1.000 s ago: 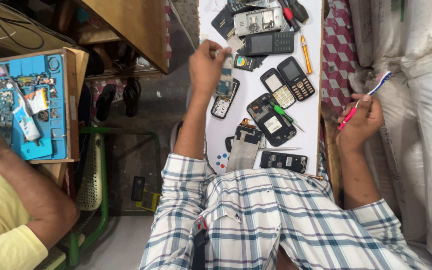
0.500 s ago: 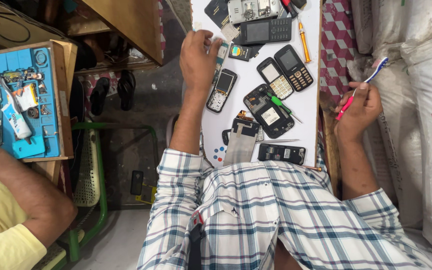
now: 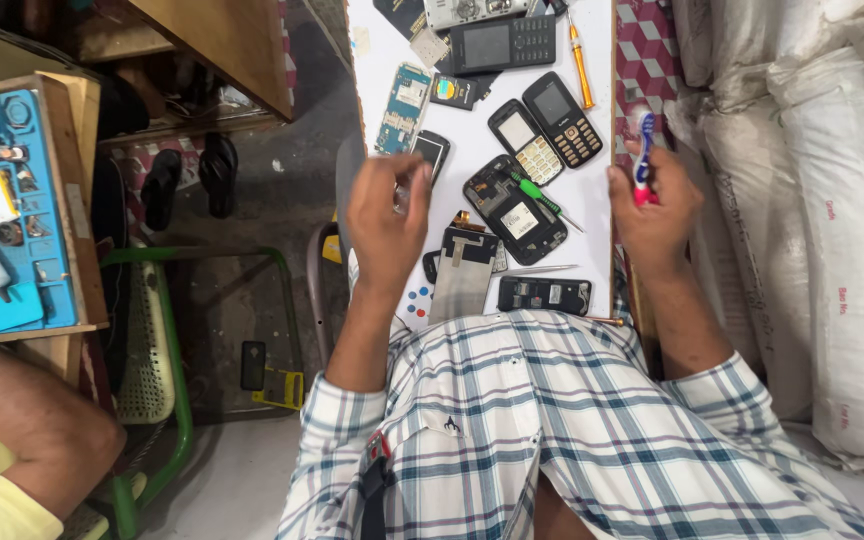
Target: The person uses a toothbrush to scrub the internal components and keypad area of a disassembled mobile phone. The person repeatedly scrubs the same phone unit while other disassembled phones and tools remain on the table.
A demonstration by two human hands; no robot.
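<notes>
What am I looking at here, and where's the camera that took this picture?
The camera sits on a person's head and looks straight down at their own two bare hands; there is no machine. The left hand hovers at the edge of a narrow white table, over a small dark phone. The right hand holds a toothbrush. On the table lie keypad phones, an opened phone with a green screwdriver across it, and loose parts. At far left, another person's arm rests beside a blue work mat.
</notes>
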